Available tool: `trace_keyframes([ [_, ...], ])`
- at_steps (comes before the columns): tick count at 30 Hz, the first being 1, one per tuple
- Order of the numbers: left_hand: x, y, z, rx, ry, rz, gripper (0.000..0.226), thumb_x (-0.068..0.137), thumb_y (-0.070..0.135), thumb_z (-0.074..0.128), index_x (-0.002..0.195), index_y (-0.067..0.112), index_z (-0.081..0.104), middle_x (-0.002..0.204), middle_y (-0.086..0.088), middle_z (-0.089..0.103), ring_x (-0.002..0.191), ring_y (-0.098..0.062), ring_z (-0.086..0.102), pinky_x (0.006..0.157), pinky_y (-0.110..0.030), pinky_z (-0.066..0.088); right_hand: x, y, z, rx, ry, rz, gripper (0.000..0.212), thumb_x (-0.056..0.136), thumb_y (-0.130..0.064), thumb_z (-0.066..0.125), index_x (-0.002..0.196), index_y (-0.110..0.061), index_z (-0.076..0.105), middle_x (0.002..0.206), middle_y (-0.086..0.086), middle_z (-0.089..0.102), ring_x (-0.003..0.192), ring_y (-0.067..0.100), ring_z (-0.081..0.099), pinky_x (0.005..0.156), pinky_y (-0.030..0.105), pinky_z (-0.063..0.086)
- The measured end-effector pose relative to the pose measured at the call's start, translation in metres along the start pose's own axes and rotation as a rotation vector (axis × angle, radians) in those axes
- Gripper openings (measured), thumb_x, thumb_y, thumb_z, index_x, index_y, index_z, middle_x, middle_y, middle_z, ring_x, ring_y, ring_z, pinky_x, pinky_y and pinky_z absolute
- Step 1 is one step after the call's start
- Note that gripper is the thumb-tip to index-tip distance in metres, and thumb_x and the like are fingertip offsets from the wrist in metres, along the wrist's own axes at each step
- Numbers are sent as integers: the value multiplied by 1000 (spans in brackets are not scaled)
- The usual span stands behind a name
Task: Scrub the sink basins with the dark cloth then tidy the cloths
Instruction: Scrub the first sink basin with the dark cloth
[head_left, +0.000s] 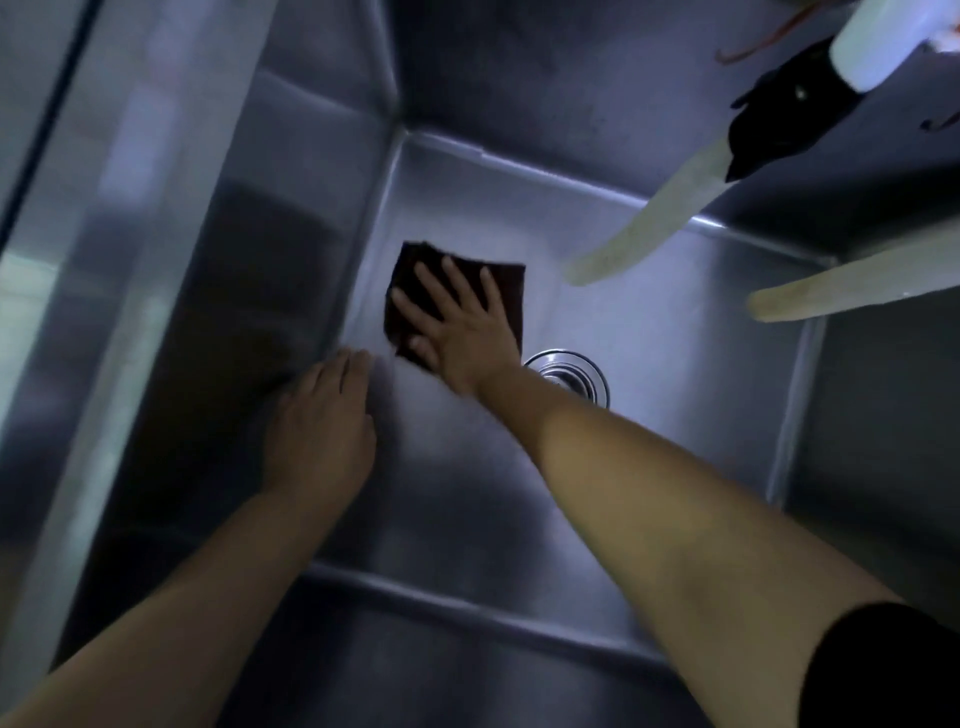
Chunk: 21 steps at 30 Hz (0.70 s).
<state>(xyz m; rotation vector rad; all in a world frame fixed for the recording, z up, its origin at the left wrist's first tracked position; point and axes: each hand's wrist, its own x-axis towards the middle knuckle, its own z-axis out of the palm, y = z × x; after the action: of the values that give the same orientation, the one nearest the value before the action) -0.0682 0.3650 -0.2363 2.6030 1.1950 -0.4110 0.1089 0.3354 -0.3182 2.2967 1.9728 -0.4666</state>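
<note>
I look down into a deep steel sink basin (649, 322). A dark brown cloth (506, 291) lies flat on the basin floor near the far left corner. My right hand (457, 332) presses down on it with fingers spread, palm flat on the cloth. My left hand (319, 421) rests flat against the basin's left wall where it meets the floor, fingers together, holding nothing. The round metal drain (574, 374) sits just right of my right wrist.
Two pale faucet spouts (649, 223) (852, 291) reach over the basin from the right. Above them a black fitting (779, 114) and a white bottle-like object (878, 41) hang at the top right. The steel rim (93, 218) runs along the left.
</note>
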Motion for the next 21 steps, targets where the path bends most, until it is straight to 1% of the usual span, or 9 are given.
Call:
trace_keyframes([
  [4,1,4,10,-2,-60,28,65,73,9,70,134,3,47,136,-17,51,123,-35,48,99,-46,44,23,50,-6,-74,37,126,55,99,-49,21,150,-37,6,160,0,1,146,30,-9,110,52,-15],
  [6,0,7,16,-1,-72,68,67,70,8,72,132,1,49,133,-18,53,120,-37,51,97,-46,45,14,73,-5,-104,63,176,55,98,-50,20,150,-36,7,160,1,1,145,31,-8,108,50,-20],
  [7,0,8,18,8,-74,90,68,67,7,73,130,-1,51,131,-19,55,116,-37,54,96,-47,46,5,83,-6,-88,81,205,56,97,-50,20,150,-36,10,160,2,4,146,31,-5,110,53,-16],
  [8,-1,10,20,20,-75,109,68,65,7,74,129,-2,52,129,-20,57,114,-38,56,95,-47,47,-5,92,-6,-50,99,233,56,96,-50,21,150,-35,14,160,3,8,146,32,0,113,57,-8],
  [10,-1,14,21,40,-82,132,69,63,9,75,128,-1,53,128,-20,57,112,-38,57,94,-47,48,-30,109,-5,14,112,283,57,94,-49,24,149,-33,22,158,4,15,145,33,6,114,59,3],
  [12,-2,19,20,51,-88,141,71,62,10,77,128,0,54,128,-19,58,111,-36,58,93,-46,48,-56,125,0,7,99,331,57,94,-49,26,148,-33,25,158,5,15,145,34,7,113,59,3],
  [15,-4,27,18,82,-84,148,70,57,10,80,124,1,60,124,-17,61,107,-35,62,87,-43,51,-95,144,12,7,81,415,57,94,-49,25,147,-30,29,156,9,21,143,38,13,109,61,10],
  [18,-6,34,21,51,-123,166,67,68,8,73,132,2,52,135,-18,53,119,-35,54,98,-44,44,-139,154,21,14,75,472,58,93,-46,27,146,-24,33,152,16,29,138,44,24,106,64,14],
  [21,-11,39,19,53,-137,178,65,68,6,73,130,2,54,134,-18,53,119,-36,54,97,-45,45,-187,148,33,26,66,491,59,91,-44,29,146,-23,31,152,18,28,138,45,22,106,63,15],
])
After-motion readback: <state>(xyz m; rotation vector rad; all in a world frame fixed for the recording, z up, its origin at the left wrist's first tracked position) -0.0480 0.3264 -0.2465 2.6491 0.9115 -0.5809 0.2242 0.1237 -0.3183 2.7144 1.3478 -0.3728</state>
